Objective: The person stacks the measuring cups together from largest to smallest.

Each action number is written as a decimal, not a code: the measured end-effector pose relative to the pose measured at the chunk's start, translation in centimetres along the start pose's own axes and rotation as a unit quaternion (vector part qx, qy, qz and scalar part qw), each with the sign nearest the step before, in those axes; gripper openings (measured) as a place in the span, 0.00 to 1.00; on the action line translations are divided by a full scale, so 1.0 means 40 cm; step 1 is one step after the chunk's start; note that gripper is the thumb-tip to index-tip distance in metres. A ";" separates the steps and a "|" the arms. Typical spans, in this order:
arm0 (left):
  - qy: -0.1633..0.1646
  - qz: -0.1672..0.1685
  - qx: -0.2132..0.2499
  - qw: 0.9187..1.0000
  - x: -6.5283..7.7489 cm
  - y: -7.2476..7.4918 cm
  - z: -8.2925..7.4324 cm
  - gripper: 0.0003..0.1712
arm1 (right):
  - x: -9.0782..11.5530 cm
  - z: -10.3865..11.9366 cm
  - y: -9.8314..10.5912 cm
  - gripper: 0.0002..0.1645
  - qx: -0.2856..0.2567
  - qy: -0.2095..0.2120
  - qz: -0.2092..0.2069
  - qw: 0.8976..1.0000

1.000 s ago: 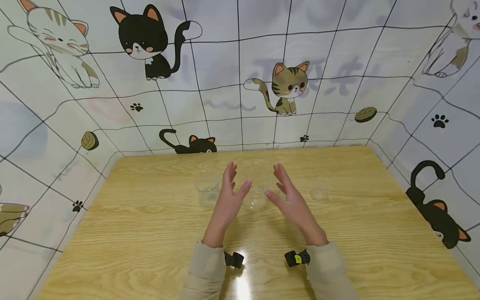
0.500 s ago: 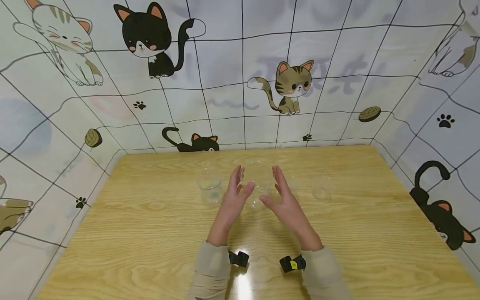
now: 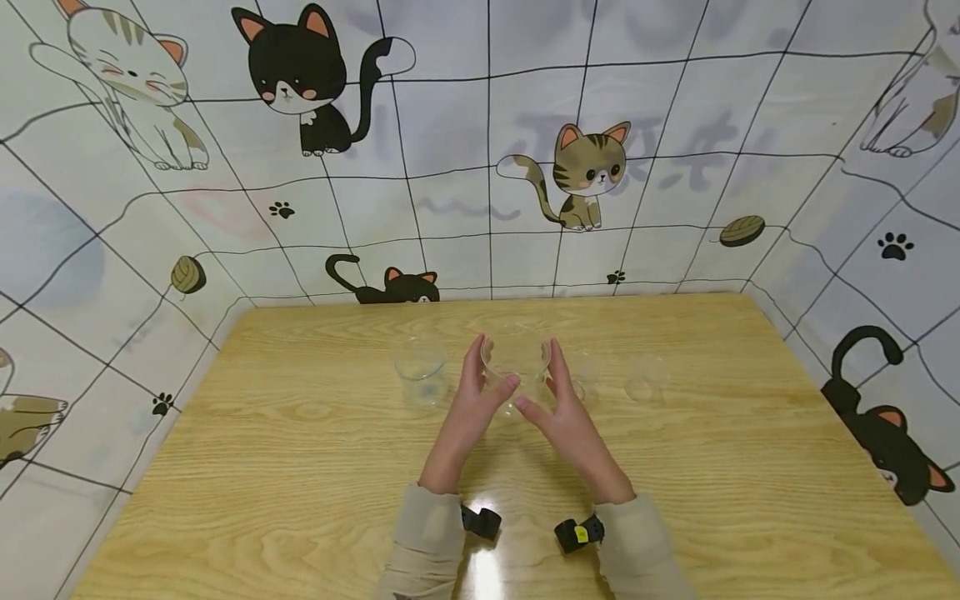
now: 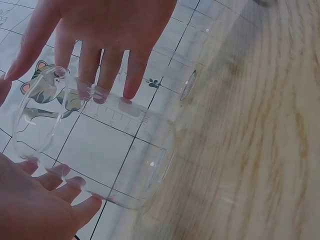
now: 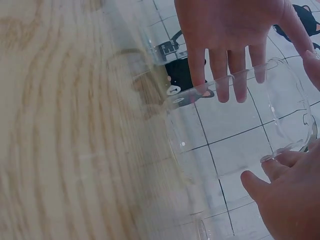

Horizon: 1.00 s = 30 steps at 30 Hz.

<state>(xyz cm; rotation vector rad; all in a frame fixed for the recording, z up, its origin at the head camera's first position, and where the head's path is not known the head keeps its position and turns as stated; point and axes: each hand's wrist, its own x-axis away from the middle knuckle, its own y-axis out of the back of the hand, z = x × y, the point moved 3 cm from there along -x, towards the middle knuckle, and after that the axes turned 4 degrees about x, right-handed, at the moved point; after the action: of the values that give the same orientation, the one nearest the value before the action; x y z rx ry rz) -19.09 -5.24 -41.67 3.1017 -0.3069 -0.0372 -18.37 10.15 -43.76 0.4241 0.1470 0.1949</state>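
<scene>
A large clear glass beaker (image 3: 516,354) with printed graduation lines stands upright between my two hands. Its wall (image 4: 115,145) and rounded rim show in both wrist views. My left hand (image 3: 472,402) lies along its left side, the straight fingers touching the glass. On the opposite side my right hand (image 3: 564,417) rests its straight fingers against the wall (image 5: 235,120). Both thumbs point inward at the near side; whether they touch the glass is unclear. I cannot tell whether the beaker's base touches the table.
To the left stands another clear glass beaker (image 3: 422,373) with a bluish mark. Smaller clear glass vessels, faint to see, stand right of the hands, one glass vessel (image 3: 647,382) farther out. The wooden table (image 3: 300,467) meets cat-patterned cloth walls (image 3: 450,150) at back and sides.
Both hands have moved inward, closing the gap until their fingers meet the beaker's sides. The view has shifted slightly; the other glassware stays in place.
</scene>
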 end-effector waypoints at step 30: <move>-0.019 0.057 0.068 0.996 -0.018 0.019 0.097 0.46 | -0.012 -0.046 -0.016 0.47 -0.101 0.009 0.024 0.995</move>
<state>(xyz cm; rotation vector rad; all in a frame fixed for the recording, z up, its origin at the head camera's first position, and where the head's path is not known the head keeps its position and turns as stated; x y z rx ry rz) -20.04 -5.91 -45.52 3.2136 -0.5063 -0.0771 -19.08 10.19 -45.65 0.2239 0.1335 0.2591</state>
